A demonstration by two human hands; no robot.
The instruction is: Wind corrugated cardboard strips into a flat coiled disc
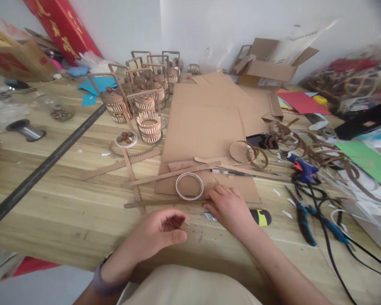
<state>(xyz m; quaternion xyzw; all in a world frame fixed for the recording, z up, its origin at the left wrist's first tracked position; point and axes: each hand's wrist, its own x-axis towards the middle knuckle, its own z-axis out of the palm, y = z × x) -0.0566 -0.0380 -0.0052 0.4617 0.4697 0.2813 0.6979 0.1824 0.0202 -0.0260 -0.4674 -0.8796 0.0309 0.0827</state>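
Note:
My left hand (161, 233) is closed on a small brown cardboard piece (186, 224), pinched between thumb and fingers just above the table's front part. To the right, my right hand (230, 207) rests low over the table, its fingertips closed at the right end of a narrow brown cardboard strip (165, 203). Under and beside that hand lies a tool with a yellow-and-black handle (262, 217) and a flat metal end (210, 217). Just beyond my fingers, a white-edged ring (189, 198) sits on a large cardboard sheet (200, 131).
Several small slatted baskets (149, 127) with handles stand at the back left. A dish of brown beads (126, 139) is in front. Pliers (305, 220), a blue glue gun (303, 167) with a black cable and curled strips (292, 140) lie right. A wire spool (26, 130) stands left.

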